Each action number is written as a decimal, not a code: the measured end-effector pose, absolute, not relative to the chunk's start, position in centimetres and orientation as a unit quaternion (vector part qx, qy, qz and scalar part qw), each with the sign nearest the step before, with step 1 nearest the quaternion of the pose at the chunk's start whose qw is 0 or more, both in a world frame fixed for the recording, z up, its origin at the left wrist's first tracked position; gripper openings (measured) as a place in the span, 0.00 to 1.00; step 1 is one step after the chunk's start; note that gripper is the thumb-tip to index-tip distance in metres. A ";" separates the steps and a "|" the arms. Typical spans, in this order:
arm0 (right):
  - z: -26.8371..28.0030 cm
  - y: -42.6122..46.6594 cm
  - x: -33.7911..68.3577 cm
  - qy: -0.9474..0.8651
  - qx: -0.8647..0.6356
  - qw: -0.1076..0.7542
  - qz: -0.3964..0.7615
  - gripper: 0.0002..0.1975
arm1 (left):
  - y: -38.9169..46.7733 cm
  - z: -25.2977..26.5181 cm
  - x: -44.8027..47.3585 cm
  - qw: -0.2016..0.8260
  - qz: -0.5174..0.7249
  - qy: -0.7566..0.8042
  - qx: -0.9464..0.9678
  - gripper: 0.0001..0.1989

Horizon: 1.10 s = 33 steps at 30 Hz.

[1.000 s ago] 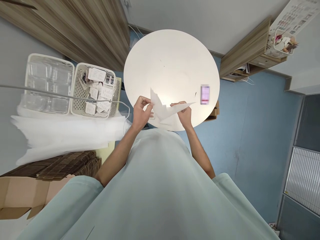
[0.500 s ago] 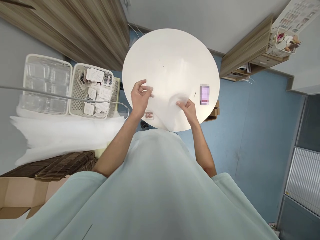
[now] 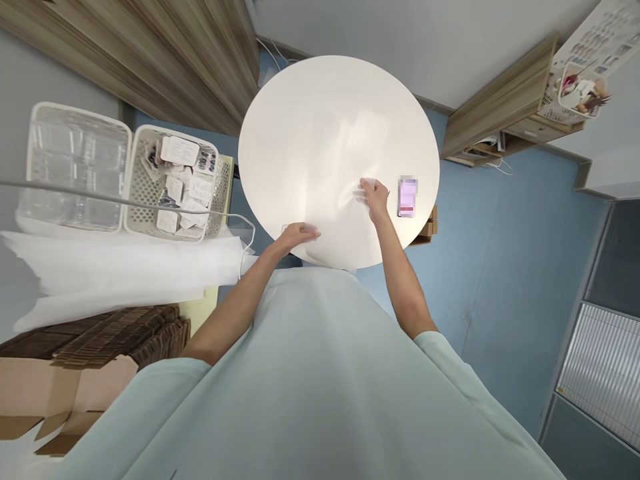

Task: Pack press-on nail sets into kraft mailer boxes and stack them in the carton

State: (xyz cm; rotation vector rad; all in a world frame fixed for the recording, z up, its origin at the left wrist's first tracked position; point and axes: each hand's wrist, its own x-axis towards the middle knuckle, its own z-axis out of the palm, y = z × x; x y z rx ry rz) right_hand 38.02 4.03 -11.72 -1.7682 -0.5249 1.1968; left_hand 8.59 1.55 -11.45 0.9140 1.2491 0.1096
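Observation:
A thin, white translucent foam sheet (image 3: 337, 230) lies over the near part of the round white table (image 3: 280, 120). My right hand (image 3: 376, 198) pinches it between thumb and fingers near the middle of the table. Close to the table's near left edge, my left hand (image 3: 299, 235) rests on or just above the sheet, its fingers stretched to the right. The small clear pack of reddish-brown pieces is mostly hidden by my left hand and the sheet. To the right of my right hand lies a phone (image 3: 407, 197) with a pinkish screen.
Left of the table stand a basket (image 3: 131, 200) of white cards and small packs, and a basket with clear plastic trays (image 3: 75, 167). White foam sheets (image 3: 125, 260) lie below them, near folded brown cardboard (image 3: 120, 333). A cable (image 3: 190, 208) crosses the left side.
My left hand has moved down toward the near edge, its fingers now straighter. My right hand has moved slightly up with the sheet, which has spread over the dark specks and the small pack.

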 end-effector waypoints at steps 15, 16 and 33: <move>-18.4 -0.8 37.7 -0.124 -0.697 0.359 0.608 0.19 | 2.9 -14.6 11.9 0.666 0.126 0.669 0.303 0.23; -18.7 -2.2 37.2 -0.125 -0.697 0.346 0.615 0.18 | 3.4 -14.5 12.2 0.664 0.128 0.671 0.303 0.21; -19.9 -11.6 35.0 -0.157 -0.777 0.324 0.517 0.16 | 3.2 -17.1 8.9 0.419 -0.034 0.627 0.656 0.21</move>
